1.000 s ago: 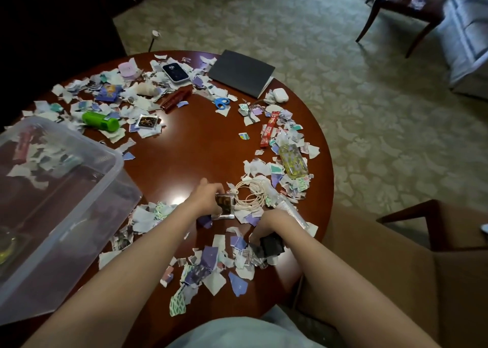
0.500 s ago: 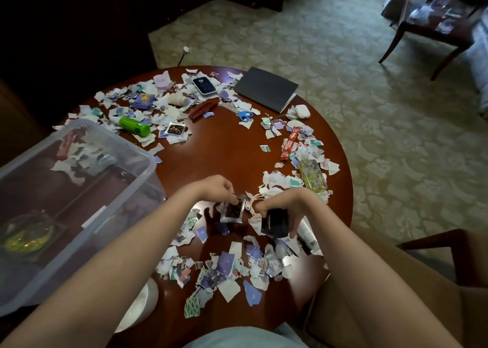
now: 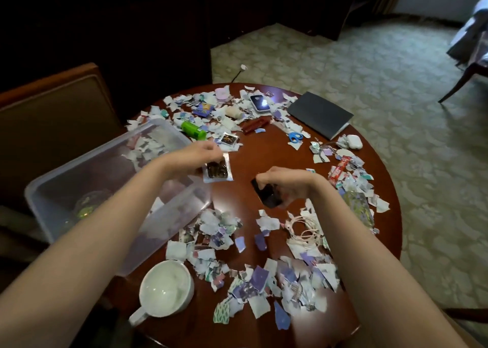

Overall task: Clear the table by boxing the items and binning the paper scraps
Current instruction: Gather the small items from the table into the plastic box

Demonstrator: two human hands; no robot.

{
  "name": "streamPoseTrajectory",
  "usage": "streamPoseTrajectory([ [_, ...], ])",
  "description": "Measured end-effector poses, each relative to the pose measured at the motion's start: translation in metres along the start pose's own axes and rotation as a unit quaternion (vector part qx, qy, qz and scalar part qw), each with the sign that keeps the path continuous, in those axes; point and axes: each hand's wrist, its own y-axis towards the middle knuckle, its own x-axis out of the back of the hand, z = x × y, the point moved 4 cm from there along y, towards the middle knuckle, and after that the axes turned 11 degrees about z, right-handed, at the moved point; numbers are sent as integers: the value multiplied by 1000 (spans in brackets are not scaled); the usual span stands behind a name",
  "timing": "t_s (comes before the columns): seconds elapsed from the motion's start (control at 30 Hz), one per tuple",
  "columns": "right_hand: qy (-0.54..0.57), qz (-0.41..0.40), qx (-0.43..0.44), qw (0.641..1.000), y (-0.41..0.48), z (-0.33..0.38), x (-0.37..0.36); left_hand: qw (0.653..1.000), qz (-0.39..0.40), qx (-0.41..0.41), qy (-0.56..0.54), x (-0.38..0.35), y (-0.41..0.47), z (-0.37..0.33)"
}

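Nearest the table's (image 3: 264,157) front edge stand one white mug (image 3: 165,289) and a heap of paper scraps (image 3: 253,281). Beyond them both forearms stretch forward. The right hand (image 3: 285,184), knuckles up, grips one small black object (image 3: 266,196) above bare wood. The left hand (image 3: 195,155) pinches one clear packet (image 3: 217,169) by its top edge, at the single clear box's (image 3: 174,215) right rim. Farther off lie one green bottle (image 3: 194,130), one pair of blue scissors (image 3: 295,137) and one grey notebook (image 3: 320,114).
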Motion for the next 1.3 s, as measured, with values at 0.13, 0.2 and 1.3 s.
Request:
streamPoseTrajectory([
  [0.13, -33, 3, 58, 998, 16, 40, -16, 992, -82, -10, -94, 39, -38, 19],
  [0.2, -62, 14, 89, 994, 25, 61, -26, 985, -141, -9, -100, 59, -57, 34],
  [1.3, -709, 130, 32, 693, 188, 136, -180, 827, -68, 303, 468, 75, -61, 184],
])
